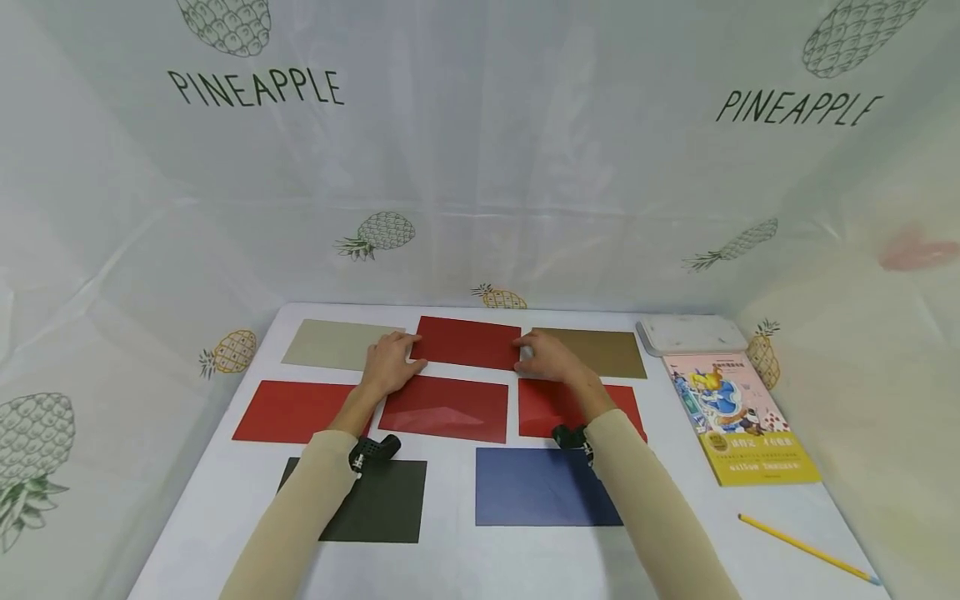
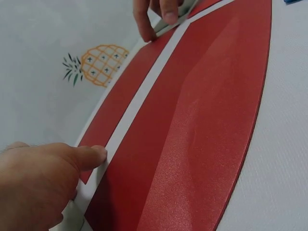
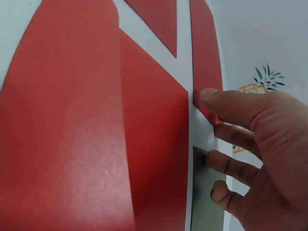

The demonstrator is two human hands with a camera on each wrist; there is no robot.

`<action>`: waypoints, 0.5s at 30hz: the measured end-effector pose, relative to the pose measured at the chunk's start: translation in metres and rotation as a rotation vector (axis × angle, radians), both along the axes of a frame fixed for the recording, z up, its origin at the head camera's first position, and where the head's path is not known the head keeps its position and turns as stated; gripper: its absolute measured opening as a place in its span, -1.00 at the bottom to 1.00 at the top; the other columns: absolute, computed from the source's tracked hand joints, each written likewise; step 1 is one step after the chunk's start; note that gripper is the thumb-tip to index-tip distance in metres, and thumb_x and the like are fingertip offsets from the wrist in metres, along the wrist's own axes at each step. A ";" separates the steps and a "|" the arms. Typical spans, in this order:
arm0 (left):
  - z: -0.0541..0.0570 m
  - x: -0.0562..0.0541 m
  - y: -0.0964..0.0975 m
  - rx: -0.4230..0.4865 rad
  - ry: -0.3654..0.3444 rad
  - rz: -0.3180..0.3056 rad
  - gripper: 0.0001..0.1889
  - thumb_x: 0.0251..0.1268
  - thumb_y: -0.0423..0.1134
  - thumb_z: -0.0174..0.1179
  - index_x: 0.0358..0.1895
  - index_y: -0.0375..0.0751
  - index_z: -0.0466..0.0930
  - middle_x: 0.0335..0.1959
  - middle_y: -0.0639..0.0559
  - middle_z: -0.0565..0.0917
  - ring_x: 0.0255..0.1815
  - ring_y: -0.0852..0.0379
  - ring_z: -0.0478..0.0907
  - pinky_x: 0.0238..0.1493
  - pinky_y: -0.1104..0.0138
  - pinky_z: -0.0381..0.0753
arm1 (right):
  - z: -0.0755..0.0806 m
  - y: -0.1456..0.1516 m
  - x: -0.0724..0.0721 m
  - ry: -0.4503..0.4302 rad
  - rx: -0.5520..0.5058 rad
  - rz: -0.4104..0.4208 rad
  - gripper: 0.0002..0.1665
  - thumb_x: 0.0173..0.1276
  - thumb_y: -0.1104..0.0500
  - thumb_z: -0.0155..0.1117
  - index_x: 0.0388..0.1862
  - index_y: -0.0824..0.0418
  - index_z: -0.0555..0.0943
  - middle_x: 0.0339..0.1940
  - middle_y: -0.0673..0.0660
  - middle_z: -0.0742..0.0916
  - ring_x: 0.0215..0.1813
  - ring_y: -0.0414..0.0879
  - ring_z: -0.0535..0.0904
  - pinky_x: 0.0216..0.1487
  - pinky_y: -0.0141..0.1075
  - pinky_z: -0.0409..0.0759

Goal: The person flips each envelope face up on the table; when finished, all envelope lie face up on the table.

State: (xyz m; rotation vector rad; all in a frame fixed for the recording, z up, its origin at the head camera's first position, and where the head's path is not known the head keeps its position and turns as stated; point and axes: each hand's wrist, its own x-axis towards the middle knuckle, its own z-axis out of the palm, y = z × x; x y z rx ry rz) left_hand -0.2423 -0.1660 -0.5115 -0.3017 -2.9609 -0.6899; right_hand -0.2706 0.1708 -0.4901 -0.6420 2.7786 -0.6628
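Note:
A red card [image 1: 467, 342] lies flat in the middle of the back row, between a beige card [image 1: 330, 344] and a brown card [image 1: 600, 352]. My left hand [image 1: 387, 363] is at its left end, thumb [image 2: 94, 156] resting on the card near the corner. At the opposite end is my right hand [image 1: 551, 357], its thumb [image 3: 216, 96] on the near corner and its index finger beside the far corner. The other right fingers reach over the brown card's edge. Just in front lie a middle red card [image 1: 446, 408], a left red card [image 1: 296, 411] and a right red card [image 1: 540, 408].
Nearest me lie a dark green card [image 1: 382, 504] and a blue card [image 1: 540, 487], partly under my forearms. To the right are a white flat case [image 1: 693, 333], a colourful book [image 1: 738, 417] and a yellow pencil [image 1: 806, 548]. A pineapple-print curtain [image 1: 480, 150] surrounds the white table [image 1: 450, 571].

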 end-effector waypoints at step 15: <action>-0.002 -0.003 0.001 0.099 -0.067 0.023 -0.39 0.29 -0.13 0.36 0.38 -0.24 0.48 0.36 -0.32 0.46 0.39 -0.26 0.34 0.31 -0.22 0.29 | 0.001 -0.005 0.002 -0.019 0.043 -0.051 -0.32 0.30 0.02 0.43 0.36 0.22 0.54 0.37 0.23 0.49 0.31 0.14 0.46 0.31 0.04 0.46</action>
